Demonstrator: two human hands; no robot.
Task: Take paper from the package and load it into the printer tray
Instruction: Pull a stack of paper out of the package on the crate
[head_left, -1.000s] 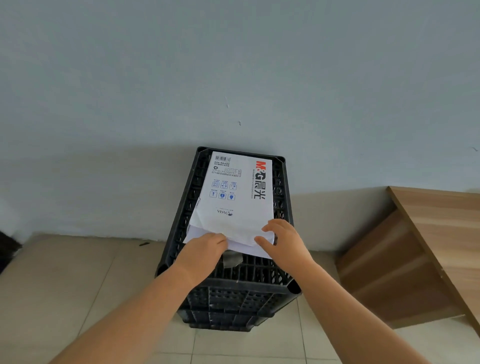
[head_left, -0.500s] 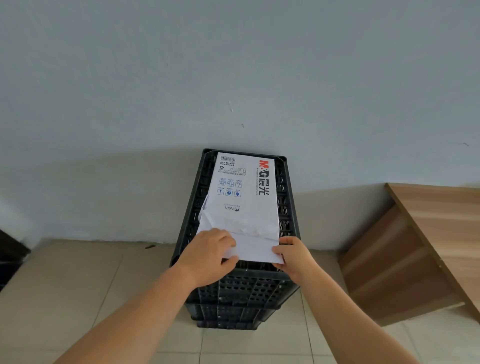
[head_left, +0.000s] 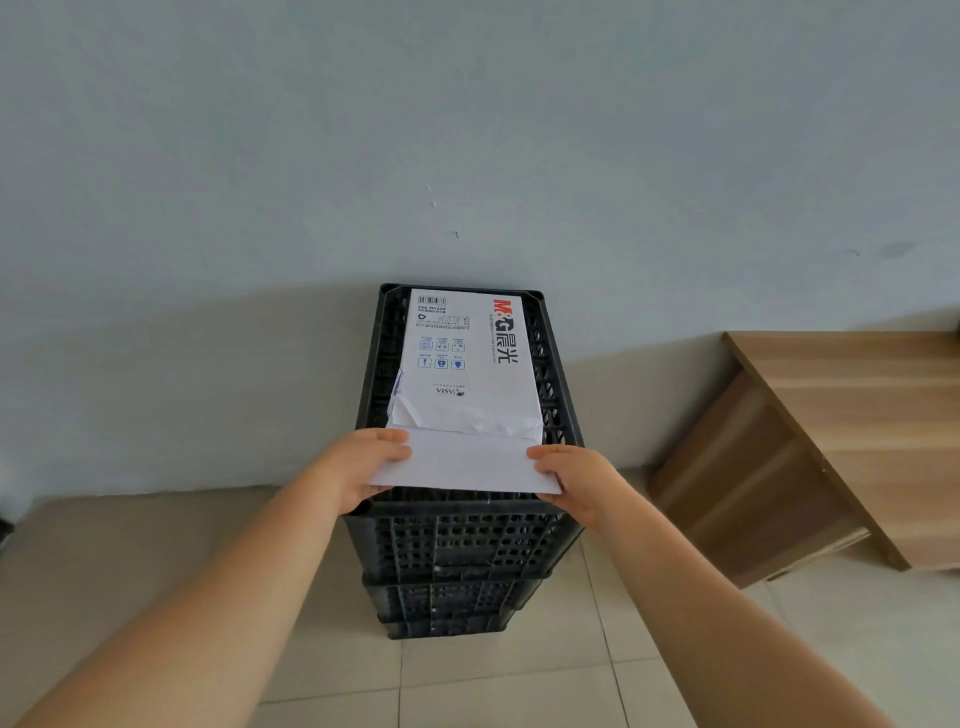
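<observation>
A white paper package with red and black print lies lengthwise on top of a stack of black plastic crates. Its near end is torn open and crumpled. A stack of plain white paper sticks out of that open end toward me. My left hand grips the paper's left edge, thumb on top. At the right edge, my right hand holds the stack the same way. No printer or tray is in view.
The crates stand against a pale blue-grey wall on a beige tiled floor. A wooden table with a side panel stands to the right, close to the crates.
Both hands shifted from the package's torn flap to the two sides of the paper stack. The paper has slid further out of the package toward me, and the package now lies straight.
</observation>
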